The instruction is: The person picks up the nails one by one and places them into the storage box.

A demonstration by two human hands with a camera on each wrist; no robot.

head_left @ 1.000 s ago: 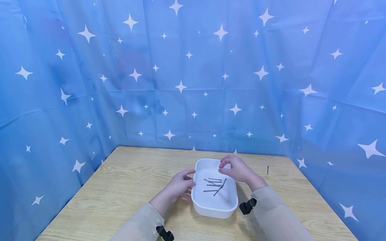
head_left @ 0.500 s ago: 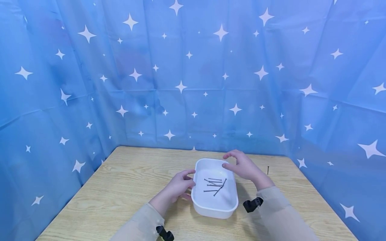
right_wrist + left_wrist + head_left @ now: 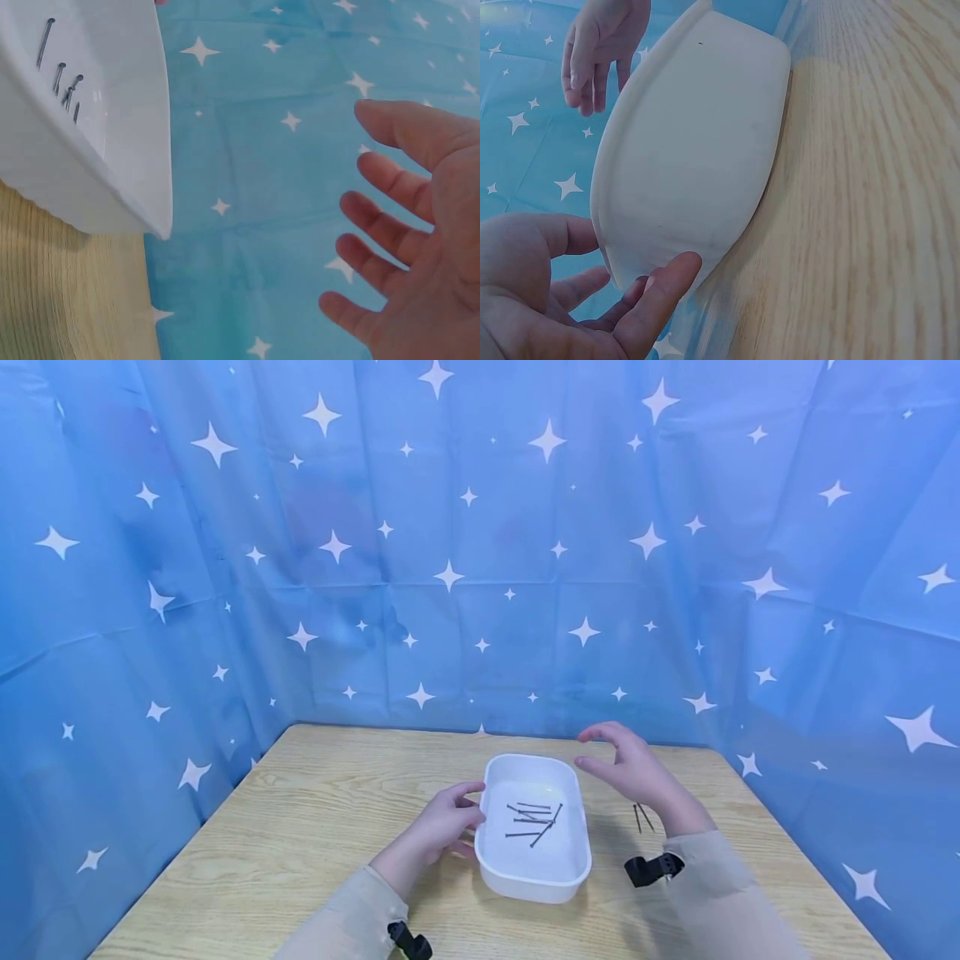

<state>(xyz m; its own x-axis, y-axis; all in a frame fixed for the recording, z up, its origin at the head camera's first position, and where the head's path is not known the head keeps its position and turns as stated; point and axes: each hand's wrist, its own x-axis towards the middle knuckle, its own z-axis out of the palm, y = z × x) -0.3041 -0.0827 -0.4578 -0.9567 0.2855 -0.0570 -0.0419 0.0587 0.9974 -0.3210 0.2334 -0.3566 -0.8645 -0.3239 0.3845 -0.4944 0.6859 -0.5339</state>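
Several dark nails point(image 3: 534, 819) lie loosely in a white rectangular tray point(image 3: 532, 889) on the table. In the right wrist view, some nails point(image 3: 46, 43) show small round heads. My left hand point(image 3: 441, 822) rests against the tray's left side. In the left wrist view its thumb point(image 3: 664, 300) lies by the outer wall and a finger touches near the rim. My right hand point(image 3: 637, 772) is raised in the air right of the tray, fingers apart and holding nothing. Below it, two more nails point(image 3: 643, 817) lie on the table, partly hidden by the hand.
A light wood-grain table point(image 3: 360, 785) stands under the tray. Blue curtains with white stars point(image 3: 480, 568) hang behind it and along both sides. A black strap-on camera sits at each wrist, the right one point(image 3: 654, 869) above the tabletop.
My right hand has moved right from above the tray's far corner, and its fingers have spread apart. The left hand and the tray have stayed where they were.
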